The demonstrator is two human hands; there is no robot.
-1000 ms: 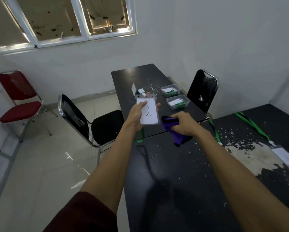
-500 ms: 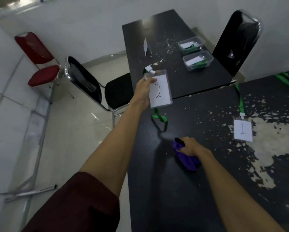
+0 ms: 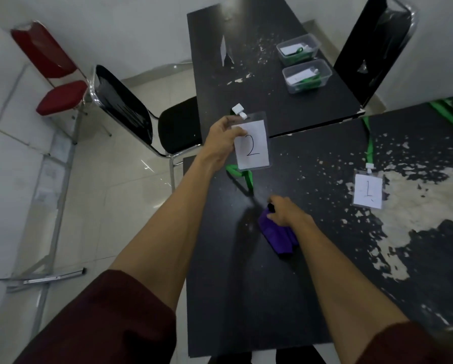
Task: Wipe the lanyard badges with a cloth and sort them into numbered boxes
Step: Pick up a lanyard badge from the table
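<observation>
My left hand (image 3: 221, 143) holds up a clear badge with a white card marked "2" (image 3: 252, 147), gripped at its upper left corner; its green lanyard (image 3: 242, 176) hangs below onto the near black table (image 3: 246, 298). My right hand (image 3: 285, 212) presses a purple cloth (image 3: 276, 236) against that table, fingers closed on it. A second badge marked "1" (image 3: 367, 191) lies flat to the right with a green lanyard (image 3: 369, 143). Two clear plastic boxes (image 3: 298, 48) (image 3: 306, 75) with badges inside stand on the far black table (image 3: 246, 61).
A folded white card (image 3: 223, 49) stands on the far table. A black chair (image 3: 131, 111) sits left of the tables, another black chair (image 3: 372, 48) at the back right, a red chair (image 3: 52, 74) by the wall. The near table's surface is worn pale (image 3: 417, 219) on the right.
The view has tilted downward. My right hand has dropped from beside the badge down to the near table with the cloth. My left hand keeps the "2" badge raised.
</observation>
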